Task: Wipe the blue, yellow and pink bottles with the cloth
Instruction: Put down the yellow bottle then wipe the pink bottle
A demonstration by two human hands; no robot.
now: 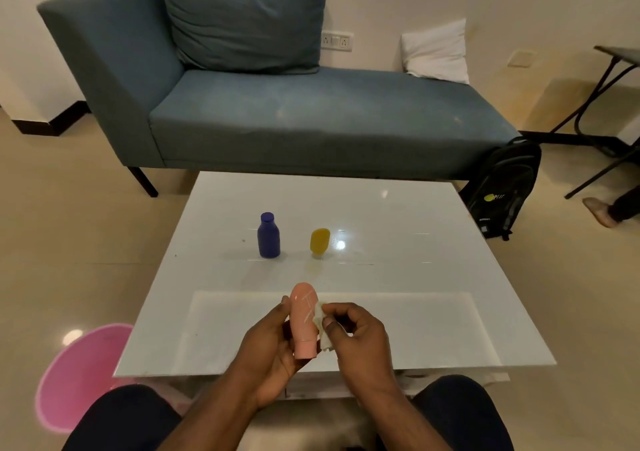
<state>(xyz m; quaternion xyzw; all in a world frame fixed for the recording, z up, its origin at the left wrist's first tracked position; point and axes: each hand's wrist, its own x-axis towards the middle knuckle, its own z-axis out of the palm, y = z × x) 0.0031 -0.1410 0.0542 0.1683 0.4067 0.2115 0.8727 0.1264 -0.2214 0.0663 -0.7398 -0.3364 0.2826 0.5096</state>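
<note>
1. Head view, hands: the left hand (273, 340) has its fingers (284, 307) curled round the pink bottle (304, 319), which is held above the near edge of the counter (433, 329) with its cap end pointing back toward the person.
2. Head view, cloth: the right hand (356, 329) pinches a small white cloth (320, 326) between thumb and fingertips and presses it against the right side of the pink bottle; most of the cloth is hidden behind that hand.
3. Head view, the other bottles: the blue bottle (268, 236) stands upright toward the middle of the counter, nearer the far edge than the hands are, and the yellow bottle (319, 241) is just to its right, well apart from both hands; whether the yellow one stands on its cap I cannot tell.
4. Step in hand: wiping the pink bottle appears to be under way. Whether the blue and yellow ones are already wiped cannot be judged from how they stand.
5. Next move, as a judgement: the left hand would need to turn the bottle so the cloth reaches its unwiped sides, then set it down on the counter without knocking the other two
</note>
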